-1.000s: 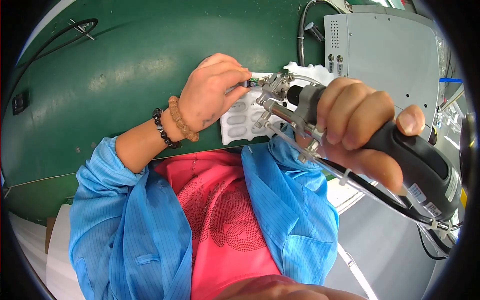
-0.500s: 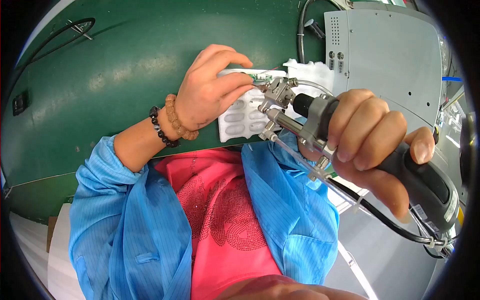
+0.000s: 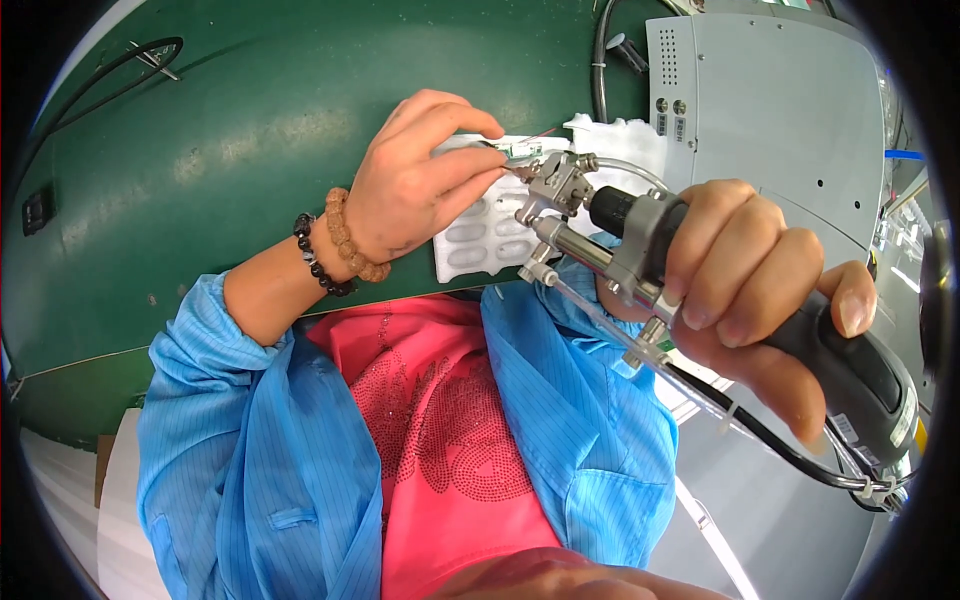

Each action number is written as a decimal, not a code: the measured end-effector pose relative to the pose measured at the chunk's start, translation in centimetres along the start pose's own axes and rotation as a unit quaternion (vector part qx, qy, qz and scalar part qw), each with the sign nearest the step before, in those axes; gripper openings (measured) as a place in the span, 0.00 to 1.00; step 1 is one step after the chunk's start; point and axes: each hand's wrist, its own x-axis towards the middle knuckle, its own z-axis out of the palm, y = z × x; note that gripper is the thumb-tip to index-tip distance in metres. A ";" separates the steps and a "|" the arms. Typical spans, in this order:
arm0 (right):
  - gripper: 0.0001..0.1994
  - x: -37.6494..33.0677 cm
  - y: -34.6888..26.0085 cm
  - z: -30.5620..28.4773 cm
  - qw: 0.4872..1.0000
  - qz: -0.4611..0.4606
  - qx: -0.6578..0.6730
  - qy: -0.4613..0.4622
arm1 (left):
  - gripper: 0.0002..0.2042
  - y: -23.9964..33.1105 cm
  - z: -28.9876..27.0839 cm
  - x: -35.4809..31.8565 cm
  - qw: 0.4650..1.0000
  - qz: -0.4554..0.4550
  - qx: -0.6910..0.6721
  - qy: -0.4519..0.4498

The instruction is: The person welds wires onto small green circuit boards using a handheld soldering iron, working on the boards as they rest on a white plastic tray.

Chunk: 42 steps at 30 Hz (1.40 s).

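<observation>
The left hand (image 3: 410, 180), fingers (image 3: 470, 162) narrow, contents unclear, is nearer the green board (image 3: 524, 150), lengthwise nine-to-three at fingertips' two o'clock; right hand (image 3: 745, 275) grips tool (image 3: 640, 250).

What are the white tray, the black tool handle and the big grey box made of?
The white tray looks like thin moulded plastic or foam: matte, with rounded hollows pressed in.
The black tool handle seems to be smooth plastic, perhaps partly rubber: it's curved with a soft shine.
The big grey box is probably painted metal: flat, satin panels with small screws and punched holes.
</observation>
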 end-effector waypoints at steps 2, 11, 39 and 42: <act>0.32 0.1 -0.4 0.1 1.000 -0.001 -0.008 0.007 | 0.11 0.0 0.2 0.3 1.000 0.005 -0.011 -0.004; 0.32 0.1 -0.1 0.0 1.000 0.011 0.007 0.004 | 0.09 -0.3 0.5 0.0 1.000 0.012 -0.016 -0.008; 0.32 1.6 1.5 -0.9 0.996 0.072 -0.044 -0.009 | 0.13 -0.7 0.0 0.5 0.996 -0.081 0.001 -0.046; 0.30 1.8 1.5 -0.5 0.995 0.091 -0.049 -0.011 | 0.13 -0.8 0.2 0.5 0.995 -0.084 -0.014 -0.045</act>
